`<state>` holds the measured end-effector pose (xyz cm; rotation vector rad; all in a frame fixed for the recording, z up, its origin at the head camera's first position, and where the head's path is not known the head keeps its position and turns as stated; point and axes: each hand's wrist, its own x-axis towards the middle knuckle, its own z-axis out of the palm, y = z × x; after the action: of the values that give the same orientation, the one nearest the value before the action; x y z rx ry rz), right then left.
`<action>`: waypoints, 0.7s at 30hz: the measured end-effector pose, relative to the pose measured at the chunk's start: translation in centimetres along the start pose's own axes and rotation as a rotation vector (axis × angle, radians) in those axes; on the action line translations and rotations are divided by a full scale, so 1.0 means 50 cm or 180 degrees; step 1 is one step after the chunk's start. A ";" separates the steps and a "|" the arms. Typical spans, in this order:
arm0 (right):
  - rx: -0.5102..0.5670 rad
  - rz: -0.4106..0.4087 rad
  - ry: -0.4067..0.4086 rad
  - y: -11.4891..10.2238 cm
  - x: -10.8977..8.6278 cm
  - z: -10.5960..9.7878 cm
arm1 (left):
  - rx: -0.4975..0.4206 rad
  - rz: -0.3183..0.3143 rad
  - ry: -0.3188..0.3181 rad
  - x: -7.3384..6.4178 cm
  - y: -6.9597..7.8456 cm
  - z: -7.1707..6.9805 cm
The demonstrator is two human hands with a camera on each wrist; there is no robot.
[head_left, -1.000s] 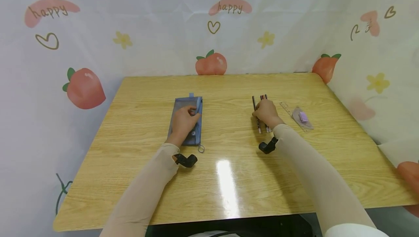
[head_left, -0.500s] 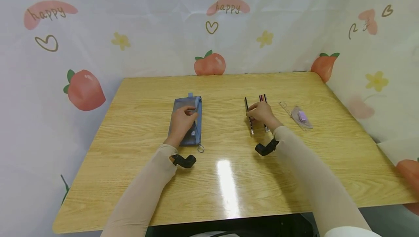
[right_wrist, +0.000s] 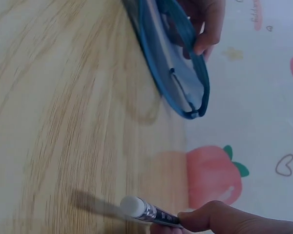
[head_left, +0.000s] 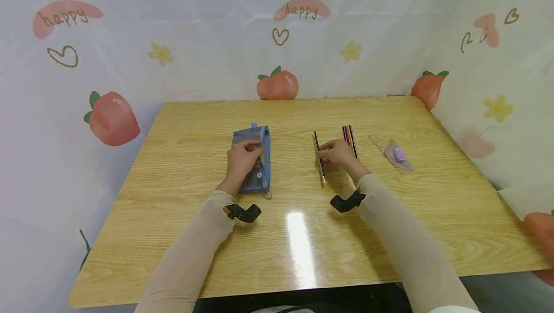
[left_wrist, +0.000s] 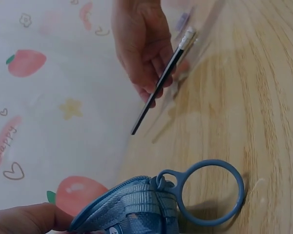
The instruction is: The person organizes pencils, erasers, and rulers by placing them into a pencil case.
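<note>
My left hand [head_left: 241,161] pinches the upper side of a blue zip pencil case [head_left: 266,159] lying on the table. In the right wrist view the zipped mouth of the pencil case [right_wrist: 201,78] gapes, with the fingers at its rim. A ring [left_wrist: 241,187] hangs from the case's near end in the left wrist view. My right hand [head_left: 339,154] pinches a dark pencil [head_left: 316,139] around its middle, to the right of the case and apart from it. The pencil's white eraser end [right_wrist: 132,206] points toward me.
Several more pencils [head_left: 349,137] lie side by side just past my right hand. Farther right are a clear ruler [head_left: 376,142], a clear protractor [head_left: 394,155] and a purple eraser [head_left: 400,154]. A printed white curtain [head_left: 207,29] hangs behind the wooden table [head_left: 173,159].
My right hand has moved left with the pencil, away from the other pencils and toward the case. The left hand stays at the case, whose upper side is lifted a little more.
</note>
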<state>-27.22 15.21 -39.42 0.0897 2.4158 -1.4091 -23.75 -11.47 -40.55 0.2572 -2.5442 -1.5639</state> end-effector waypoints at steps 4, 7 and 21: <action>0.0238 0.0021 -0.0076 0.000 -0.001 0.009 | -0.0056 -0.0003 0.0007 -0.003 0.005 -0.001; 0.0388 0.0003 -0.0094 0.001 0.000 0.015 | -0.0113 -0.0007 -0.0003 -0.006 0.009 -0.001; 0.0729 -0.0063 -0.0132 -0.006 0.000 0.037 | -0.0277 0.0001 -0.0043 -0.012 0.008 0.012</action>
<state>-26.83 13.47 -39.99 0.0911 2.2196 -1.6750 -23.34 -10.66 -40.50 0.2370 -2.4783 -1.6767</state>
